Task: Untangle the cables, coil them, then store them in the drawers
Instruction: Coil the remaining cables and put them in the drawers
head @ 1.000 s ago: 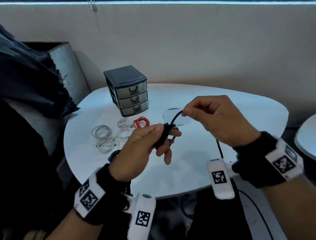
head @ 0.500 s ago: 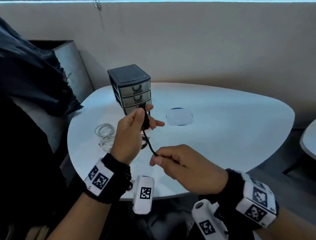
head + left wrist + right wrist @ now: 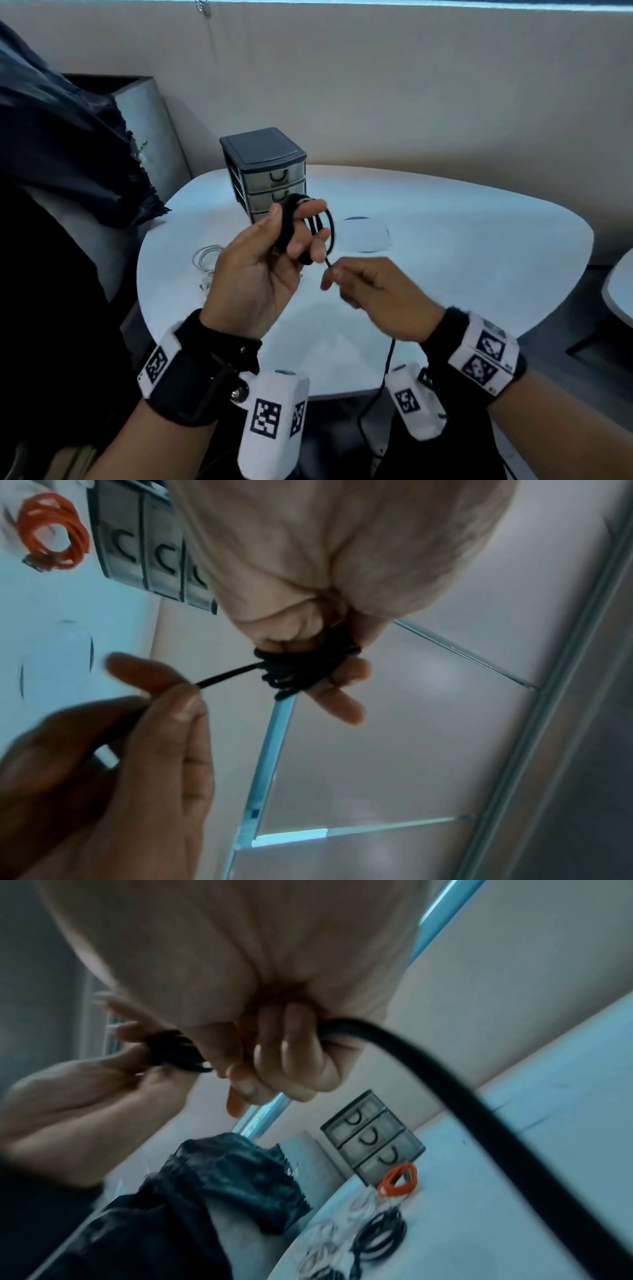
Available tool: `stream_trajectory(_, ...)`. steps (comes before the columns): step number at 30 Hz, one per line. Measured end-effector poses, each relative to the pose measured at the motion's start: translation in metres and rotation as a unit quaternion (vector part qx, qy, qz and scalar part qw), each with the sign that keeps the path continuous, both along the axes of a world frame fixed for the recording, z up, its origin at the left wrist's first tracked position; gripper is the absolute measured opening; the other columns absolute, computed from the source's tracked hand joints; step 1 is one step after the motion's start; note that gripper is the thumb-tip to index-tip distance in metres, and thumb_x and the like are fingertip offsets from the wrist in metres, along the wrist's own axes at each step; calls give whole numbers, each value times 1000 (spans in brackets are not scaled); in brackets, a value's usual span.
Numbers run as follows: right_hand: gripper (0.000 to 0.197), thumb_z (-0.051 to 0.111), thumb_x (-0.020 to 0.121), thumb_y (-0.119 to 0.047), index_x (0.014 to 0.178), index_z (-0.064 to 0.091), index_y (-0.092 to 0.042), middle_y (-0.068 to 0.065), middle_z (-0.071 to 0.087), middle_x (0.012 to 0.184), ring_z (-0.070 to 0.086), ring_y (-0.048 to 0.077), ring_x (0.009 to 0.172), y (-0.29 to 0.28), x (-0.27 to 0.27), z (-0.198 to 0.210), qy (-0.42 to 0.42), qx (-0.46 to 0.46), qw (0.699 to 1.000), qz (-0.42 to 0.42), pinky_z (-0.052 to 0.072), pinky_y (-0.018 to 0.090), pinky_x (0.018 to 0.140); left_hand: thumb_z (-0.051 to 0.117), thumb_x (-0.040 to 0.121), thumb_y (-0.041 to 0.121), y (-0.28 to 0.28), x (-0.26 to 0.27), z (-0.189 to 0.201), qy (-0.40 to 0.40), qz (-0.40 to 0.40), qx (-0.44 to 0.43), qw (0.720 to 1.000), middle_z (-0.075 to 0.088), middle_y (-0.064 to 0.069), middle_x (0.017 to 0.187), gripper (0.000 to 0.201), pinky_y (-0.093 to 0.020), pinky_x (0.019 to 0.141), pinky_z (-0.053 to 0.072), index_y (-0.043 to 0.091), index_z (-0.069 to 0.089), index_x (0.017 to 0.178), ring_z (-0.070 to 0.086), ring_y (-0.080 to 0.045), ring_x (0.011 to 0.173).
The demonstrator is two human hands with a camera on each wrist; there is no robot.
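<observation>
A black cable is wound in several loops round the fingers of my left hand, held up above the table; the coil shows tight on those fingers in the left wrist view. My right hand pinches the cable's free run just right of the coil, and the rest hangs down past the table edge. In the right wrist view the cable passes through my curled right fingers. The three-drawer unit stands behind my hands, all drawers closed.
An orange coil, white coils and a black coil lie on the white table left of and before the drawers. A round white pad lies mid-table. A dark cloth drapes over a chair at left.
My right hand swung from above the coil down toward me, then back up beside it, adding a loop. My left hand rose and turned, with more loops on its fingers.
</observation>
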State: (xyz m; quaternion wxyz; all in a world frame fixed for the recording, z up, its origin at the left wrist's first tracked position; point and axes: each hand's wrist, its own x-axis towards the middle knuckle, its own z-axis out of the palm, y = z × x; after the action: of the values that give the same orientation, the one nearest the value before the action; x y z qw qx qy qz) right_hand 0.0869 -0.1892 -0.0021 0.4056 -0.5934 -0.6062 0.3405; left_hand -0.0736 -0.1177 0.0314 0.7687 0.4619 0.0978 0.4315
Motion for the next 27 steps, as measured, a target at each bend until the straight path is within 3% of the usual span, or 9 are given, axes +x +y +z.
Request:
stream_trajectory(3, 27, 44, 105, -26, 90, 67, -21, -9, 43, 58, 41, 14, 58, -12, -18, -15, -60, -56, 995, 64, 39, 32, 61, 27, 105, 24, 12, -4, -11, 12, 72, -14, 997, 53, 3, 64, 42, -28, 89, 51, -5, 57, 111, 64, -18, 76)
stream_trajectory(6, 24, 41, 105, -28, 94, 63, -28, -10, 45, 58, 42, 13, 56, -24, -31, -5, -82, -75, 988, 111, 42, 31, 60, 26, 108, 18, 23, -5, -23, 92, 130, 33, 987, 59, 1, 69, 36, -25, 83, 52, 0, 58, 109, 70, -20, 83)
stream_trajectory(8, 21, 41, 105, -26, 99, 61, -24, -8, 44, 60, 41, 12, 57, -32, -30, 16, -80, -65, 986, 130, 40, 29, 59, 30, 109, 19, 28, -5, -34, 231, 191, 164, 940, 59, 2, 71, 31, -24, 78, 51, 5, 58, 112, 70, -17, 83)
stream_trajectory(10, 22, 42, 105, -25, 98, 62, -21, -9, 42, 60, 39, 10, 57, -38, -24, 41, -83, -42, 986, 136, 37, 26, 57, 32, 108, 26, 28, -5, -47, 354, 199, 302, 862, 60, 6, 73, 29, -33, 76, 50, 10, 57, 105, 68, -12, 80)
stream_trajectory(11, 24, 42, 105, -25, 95, 64, -20, -10, 41, 59, 37, 8, 56, -39, -19, 53, -86, -25, 987, 130, 35, 24, 55, 33, 107, 30, 26, -5, -52, 380, 181, 326, 847, 61, 5, 72, 30, -36, 74, 49, 13, 56, 100, 67, -9, 77)
stream_trajectory(16, 30, 51, 102, -22, 78, 63, -10, -10, 36, 52, 26, 7, 47, -19, 21, 78, -60, 70, 995, -34, 25, 17, 46, 34, 100, 33, -6, -2, -43, 235, -13, 156, 959, 46, -1, 56, 41, -32, 72, 43, 14, 70, 100, 59, -24, 56)
stream_trajectory(20, 33, 56, 99, -24, 67, 64, -20, -1, 32, 49, 24, 11, 44, 3, 25, 48, 34, 77, 993, -77, 22, 21, 44, 39, 97, 34, -21, -5, -18, 94, -105, 68, 988, 40, 2, 53, 48, -29, 87, 49, -4, 67, 107, 53, -21, 49)
stream_trajectory(24, 38, 51, 101, -28, 68, 68, -22, 4, 35, 55, 28, 10, 46, -4, -1, 5, 47, 41, 997, -40, 25, 21, 46, 36, 99, 33, -11, -14, -1, -19, -50, -6, 999, 42, 2, 55, 49, -28, 90, 52, -3, 68, 107, 55, -17, 55)
stream_trajectory(27, 30, 50, 103, -26, 82, 69, -15, -9, 39, 56, 33, 7, 50, -19, -22, -17, -5, -8, 1000, 27, 30, 22, 52, 27, 105, 26, 9, -15, -4, -17, 72, -5, 997, 57, 1, 64, 48, -24, 79, 55, -2, 65, 101, 65, -18, 67)
